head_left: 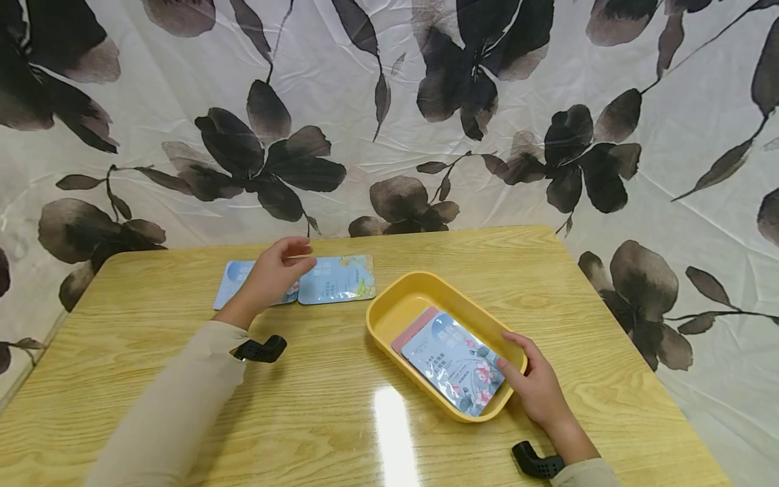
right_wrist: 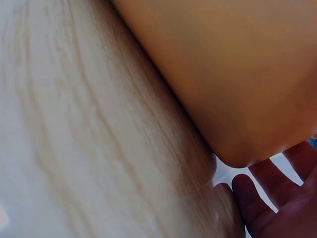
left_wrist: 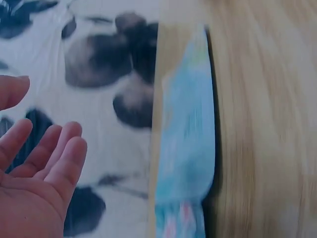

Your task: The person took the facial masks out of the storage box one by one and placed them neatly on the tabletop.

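My left hand (head_left: 276,274) hovers over the back left of the table, fingers loosely bent and holding nothing. Below it lie two flat, shiny sachets that look like face-mask packets: a light-blue sachet (head_left: 234,277), partly hidden by the hand, and a blue-green sachet (head_left: 337,281) beside it. A yellow tray (head_left: 420,279) stands slanted right of centre. Inside, a blue sachet with pink flowers (head_left: 453,362) overlaps a pink sachet (head_left: 414,328). With thumb inside and fingers outside, my right hand (head_left: 535,385) grips the tray's near right corner. The right wrist view shows the tray's outer wall (right_wrist: 223,74) close up.
Everything rests on a wood-grain table (head_left: 304,392) with rounded back corners. Behind it hangs a white cloth (head_left: 389,155) with dark flowers. Black wrist devices sit on the left wrist (head_left: 262,349) and the right wrist (head_left: 538,462).
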